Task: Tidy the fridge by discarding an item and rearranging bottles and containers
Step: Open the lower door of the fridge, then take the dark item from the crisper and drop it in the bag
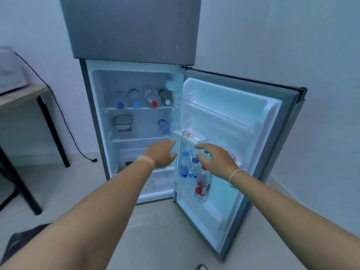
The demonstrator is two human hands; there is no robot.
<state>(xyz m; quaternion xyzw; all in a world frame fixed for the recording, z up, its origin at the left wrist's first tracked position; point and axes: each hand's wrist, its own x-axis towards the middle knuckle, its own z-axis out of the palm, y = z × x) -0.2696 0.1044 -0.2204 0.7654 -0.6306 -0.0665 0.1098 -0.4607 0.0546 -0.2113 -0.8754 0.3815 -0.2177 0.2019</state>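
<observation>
Fridge [134, 121] door swung wide; left hand [162, 153] and right hand [216, 159] empty, fingers spread.

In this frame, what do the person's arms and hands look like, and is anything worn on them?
Both forearms are bare, with no sleeves or gloves in view. The right hand has a thin white bracelet around its wrist. The left hand wears nothing; only a paler band crosses its wrist, as a watch or strap might leave.
</observation>
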